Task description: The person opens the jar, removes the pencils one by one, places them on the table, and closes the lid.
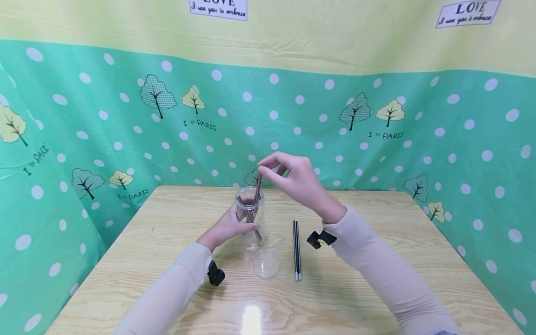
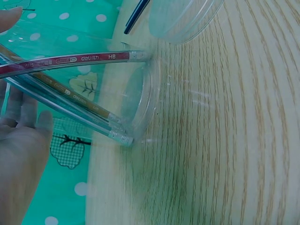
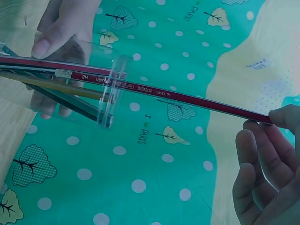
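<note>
My left hand [image 1: 228, 227] grips a clear jar [image 1: 260, 215] round its side, holding it upright with its mouth open. Between the thumb and fingertips of my right hand [image 1: 295, 177] is the top end of a red pencil [image 3: 197, 101]. That pencil's eraser end sits inside the jar, past the rim, in the right wrist view. Other pencils lean in the jar: a gold one [image 2: 77, 96] and teal-green ones with eraser ends down are seen through the wall in the left wrist view.
A round clear lid [image 1: 266, 264] lies on the wooden table [image 1: 176, 279] in front of the jar. Two dark pencils [image 1: 297, 251] lie side by side to the right of the lid. A green and yellow printed curtain [image 1: 293, 111] hangs behind the table.
</note>
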Motion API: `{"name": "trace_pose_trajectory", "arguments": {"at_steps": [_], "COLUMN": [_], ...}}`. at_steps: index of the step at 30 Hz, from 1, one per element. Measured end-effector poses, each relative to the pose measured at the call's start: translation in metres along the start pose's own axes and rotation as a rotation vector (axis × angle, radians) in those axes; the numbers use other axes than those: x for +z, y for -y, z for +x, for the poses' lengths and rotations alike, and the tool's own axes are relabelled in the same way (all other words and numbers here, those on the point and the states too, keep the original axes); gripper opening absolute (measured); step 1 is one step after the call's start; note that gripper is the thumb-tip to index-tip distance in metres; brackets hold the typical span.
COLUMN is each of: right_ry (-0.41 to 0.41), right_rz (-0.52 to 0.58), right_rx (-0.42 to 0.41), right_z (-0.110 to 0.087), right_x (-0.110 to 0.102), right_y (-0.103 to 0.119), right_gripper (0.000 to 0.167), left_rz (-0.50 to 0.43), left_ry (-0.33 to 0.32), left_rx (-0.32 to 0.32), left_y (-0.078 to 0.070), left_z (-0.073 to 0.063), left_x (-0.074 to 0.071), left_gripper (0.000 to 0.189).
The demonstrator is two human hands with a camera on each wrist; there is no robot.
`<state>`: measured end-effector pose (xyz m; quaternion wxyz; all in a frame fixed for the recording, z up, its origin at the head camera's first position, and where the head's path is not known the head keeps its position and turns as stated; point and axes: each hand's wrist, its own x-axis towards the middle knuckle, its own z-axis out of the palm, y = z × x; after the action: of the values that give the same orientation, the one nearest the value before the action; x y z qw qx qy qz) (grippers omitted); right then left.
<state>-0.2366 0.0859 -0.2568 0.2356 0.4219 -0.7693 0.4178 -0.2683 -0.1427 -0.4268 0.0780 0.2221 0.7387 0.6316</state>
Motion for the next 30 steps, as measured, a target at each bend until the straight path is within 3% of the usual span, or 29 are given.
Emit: {"name": "trace_pose_trajectory", "arguments": {"at_steps": [12,22,30], "right_ry": [-0.104,-0.164,-0.218], "right_rz": [0.050,0.078,0.087], "right_rx": [-0.046,-0.105,-0.097], "right_z": [0.004,0.005,0.005], "right_x": [-0.013,-0.026,-0.036], "right_y": [0.006,0.012,0.012], "right_gripper": [0.010,0.012,0.011], "left_rz": [0.049,0.023,0.037], "left_ry": [-0.004,-0.015,-0.007], "left_rx": [-0.018,-0.016,0.004], "left_y": [-0.001,0.001,0.001], "left_z": [-0.001,0.001,0.000], "left_x": [-0.001,0.000,-0.001], "left_gripper": [0.088,0.078,0.077]}}
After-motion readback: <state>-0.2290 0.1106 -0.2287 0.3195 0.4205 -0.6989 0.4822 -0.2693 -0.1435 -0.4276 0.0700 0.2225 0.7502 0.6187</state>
